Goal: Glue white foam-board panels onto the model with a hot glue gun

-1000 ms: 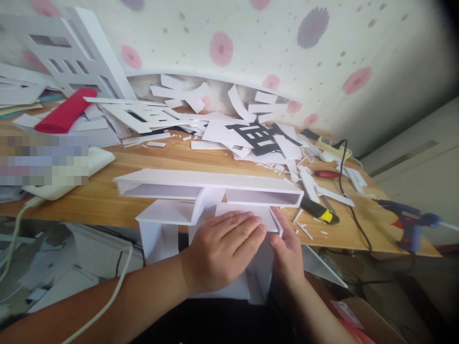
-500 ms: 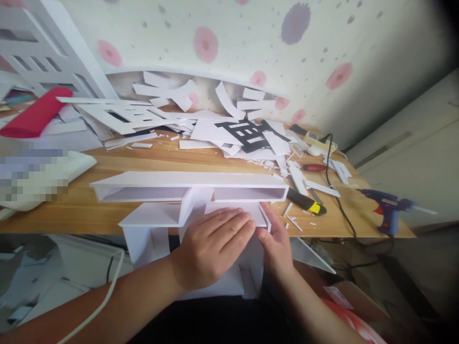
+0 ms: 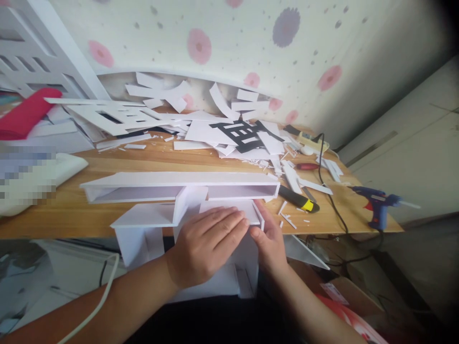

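A white foam board model point(image 3: 179, 179) rests across the front edge of the wooden table, with long hollow box sections along its top and upright panels below. My left hand point(image 3: 208, 246) lies over a small horizontal panel point(image 3: 229, 206) on it, fingers stretched out and together. On the model's right side, my right hand point(image 3: 270, 241) grips an upright side panel point(image 3: 258, 213), thumb on the near face and fingers behind. The underside of my left hand and most of my right fingers are hidden.
A blue glue gun point(image 3: 380, 203) stands at the table's right end, its cable running back to a power strip point(image 3: 313, 142). A yellow-black cutter point(image 3: 299, 198) lies right of the model. White offcuts point(image 3: 201, 131) cover the back; a red roll point(image 3: 28, 114) lies left.
The view has shifted slightly, so everything appears a little further left. Both hands keep the same hold and place on the model.
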`<state>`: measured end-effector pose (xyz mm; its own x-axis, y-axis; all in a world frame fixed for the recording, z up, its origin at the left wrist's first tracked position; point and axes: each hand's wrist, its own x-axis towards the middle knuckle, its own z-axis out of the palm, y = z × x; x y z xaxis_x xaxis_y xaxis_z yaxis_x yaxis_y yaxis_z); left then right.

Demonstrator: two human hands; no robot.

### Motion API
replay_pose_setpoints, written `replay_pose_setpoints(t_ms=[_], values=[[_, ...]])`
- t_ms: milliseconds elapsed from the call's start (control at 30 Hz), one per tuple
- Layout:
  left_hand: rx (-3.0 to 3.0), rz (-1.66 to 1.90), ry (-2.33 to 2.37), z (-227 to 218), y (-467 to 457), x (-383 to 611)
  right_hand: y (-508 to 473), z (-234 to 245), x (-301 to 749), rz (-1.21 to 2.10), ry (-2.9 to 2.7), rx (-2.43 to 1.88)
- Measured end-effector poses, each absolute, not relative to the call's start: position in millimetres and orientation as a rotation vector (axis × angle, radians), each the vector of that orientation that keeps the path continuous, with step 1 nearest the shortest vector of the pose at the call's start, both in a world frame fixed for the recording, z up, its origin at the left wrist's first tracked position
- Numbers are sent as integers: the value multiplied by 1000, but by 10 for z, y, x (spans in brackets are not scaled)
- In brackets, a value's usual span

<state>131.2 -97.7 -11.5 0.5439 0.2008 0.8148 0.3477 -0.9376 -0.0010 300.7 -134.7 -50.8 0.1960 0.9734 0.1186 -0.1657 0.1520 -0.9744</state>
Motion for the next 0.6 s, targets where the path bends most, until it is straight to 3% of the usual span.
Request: replay_pose_setpoints(t_ms=[500, 600], values=[[-2611, -1332, -467, -143, -969, 1269, -1339, -586, 3032, 1071, -1033, -894], [-2612, -1333, -456, -129, -964, 1269, -1348, -571, 3186, 929, -1085, -934]])
